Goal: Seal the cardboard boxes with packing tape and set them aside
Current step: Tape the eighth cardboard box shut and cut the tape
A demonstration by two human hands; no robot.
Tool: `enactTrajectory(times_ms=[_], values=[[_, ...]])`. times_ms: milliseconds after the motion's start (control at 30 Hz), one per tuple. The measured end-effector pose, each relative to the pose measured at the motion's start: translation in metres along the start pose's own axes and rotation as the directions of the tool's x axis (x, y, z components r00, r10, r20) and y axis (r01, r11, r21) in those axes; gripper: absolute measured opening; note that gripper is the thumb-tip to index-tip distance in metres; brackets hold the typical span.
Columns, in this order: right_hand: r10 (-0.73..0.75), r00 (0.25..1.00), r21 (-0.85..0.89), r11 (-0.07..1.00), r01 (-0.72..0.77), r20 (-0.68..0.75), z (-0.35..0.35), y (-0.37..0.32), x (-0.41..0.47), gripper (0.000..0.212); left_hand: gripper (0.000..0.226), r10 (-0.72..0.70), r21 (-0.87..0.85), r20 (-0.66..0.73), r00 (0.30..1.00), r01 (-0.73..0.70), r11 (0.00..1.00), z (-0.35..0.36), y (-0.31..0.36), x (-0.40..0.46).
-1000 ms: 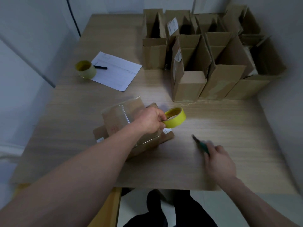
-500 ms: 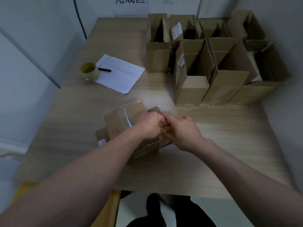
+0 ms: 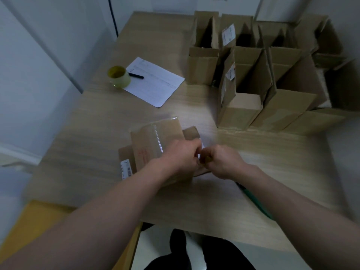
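A flat cardboard box [image 3: 155,141] with clear tape across its top lies in the middle of the wooden table [image 3: 93,137]. My left hand [image 3: 181,158] rests over the box's right end, fingers closed. My right hand [image 3: 222,162] meets it there, also closed. Between the two hands only a sliver of the yellow tape roll [image 3: 206,159] shows; the rest is hidden by my fingers. A thin strip of clear tape glints just above my knuckles.
A green-handled cutter [image 3: 255,201] lies on the table under my right forearm. Several open cardboard boxes [image 3: 241,106] stand at the back right. A second tape roll [image 3: 118,76], a pen [image 3: 136,76] and a paper sheet [image 3: 155,82] lie at the back left.
My right hand left the green cutter on the table and came left to join my left hand at the tape roll. The roll is now covered by both hands.
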State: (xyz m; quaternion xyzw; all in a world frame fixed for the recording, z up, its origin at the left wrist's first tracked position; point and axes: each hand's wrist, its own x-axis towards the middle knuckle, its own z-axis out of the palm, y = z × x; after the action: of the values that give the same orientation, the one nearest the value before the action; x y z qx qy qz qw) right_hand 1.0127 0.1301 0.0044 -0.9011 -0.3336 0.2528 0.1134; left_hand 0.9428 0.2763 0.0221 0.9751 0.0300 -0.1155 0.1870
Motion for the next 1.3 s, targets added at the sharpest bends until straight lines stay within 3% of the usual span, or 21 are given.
enactTrajectory(times_ms=[67,100,200,300,367,433,500,567,667,833,933,1000,1133,1233,1300], values=[[-0.008,1.000,0.041,0.999,0.008,0.009,0.000,0.002,-0.001,0.006,0.010,0.030,-0.020,-0.034,0.999,-0.030,0.999,0.005,-0.002,-0.003],[-0.014,1.000,0.083,0.996,0.013,0.016,0.000,0.003,-0.001,0.015,0.011,0.044,-0.026,-0.053,0.998,-0.045,0.999,0.007,-0.003,-0.004],[-0.026,0.997,0.198,0.980,0.012,0.067,-0.001,0.009,-0.003,0.021,0.034,0.082,-0.016,-0.126,0.989,-0.084,0.996,0.015,-0.005,-0.005],[-0.009,0.995,0.282,0.959,-0.020,0.101,0.001,0.012,-0.003,0.019,0.039,0.120,0.023,-0.187,0.975,-0.118,0.993,0.017,-0.003,-0.006],[0.072,0.995,0.120,0.989,-0.081,0.073,0.003,0.013,-0.002,0.017,0.035,0.144,0.055,-0.208,0.967,-0.136,0.989,0.017,-0.002,-0.006],[0.139,0.990,-0.199,0.970,-0.143,-0.037,0.000,0.016,-0.003,0.011,0.017,0.149,0.067,-0.210,0.966,-0.138,0.988,0.018,-0.002,-0.006],[0.172,0.980,-0.296,0.935,-0.195,-0.101,-0.006,0.021,-0.007,0.009,0.007,0.145,0.053,-0.215,0.966,-0.136,0.989,0.018,-0.002,-0.006],[0.177,0.976,-0.258,0.944,-0.205,-0.126,-0.011,0.025,-0.013,0.009,0.012,0.128,0.059,-0.222,0.967,-0.118,0.991,0.019,-0.003,-0.007],[0.155,0.973,-0.181,0.966,-0.185,-0.172,-0.009,0.026,-0.029,0.027,0.019,0.125,0.046,-0.247,0.961,-0.117,0.992,0.021,-0.001,-0.006],[-0.005,0.927,-0.098,0.995,-0.035,-0.374,0.017,0.035,-0.058,0.031,0.016,0.105,0.046,-0.251,0.962,-0.096,0.994,0.023,-0.003,-0.007],[-0.166,0.852,-0.194,0.978,0.077,-0.496,0.030,0.044,-0.070,0.041,0.009,0.107,0.051,-0.273,0.956,-0.096,0.994,0.025,-0.005,-0.006],[-0.205,0.827,-0.213,0.971,0.106,-0.524,0.035,0.047,-0.077,0.034,0.008,0.110,0.046,-0.269,0.957,-0.101,0.994,0.025,-0.007,-0.006],[-0.205,0.821,-0.271,0.960,0.064,-0.533,0.047,0.053,-0.088,0.014,0.007,0.122,0.041,-0.274,0.954,-0.115,0.993,0.027,-0.009,-0.006],[-0.126,0.865,-0.305,0.952,-0.033,-0.486,0.061,0.059,-0.097,0.043,0.007,0.138,0.044,-0.296,0.945,-0.130,0.990,0.027,-0.010,-0.007],[-0.106,0.872,-0.289,0.956,-0.042,-0.477,0.072,0.063,-0.102,0.041,0.009,0.154,0.056,-0.291,0.944,-0.144,0.988,0.028,-0.010,-0.009]])
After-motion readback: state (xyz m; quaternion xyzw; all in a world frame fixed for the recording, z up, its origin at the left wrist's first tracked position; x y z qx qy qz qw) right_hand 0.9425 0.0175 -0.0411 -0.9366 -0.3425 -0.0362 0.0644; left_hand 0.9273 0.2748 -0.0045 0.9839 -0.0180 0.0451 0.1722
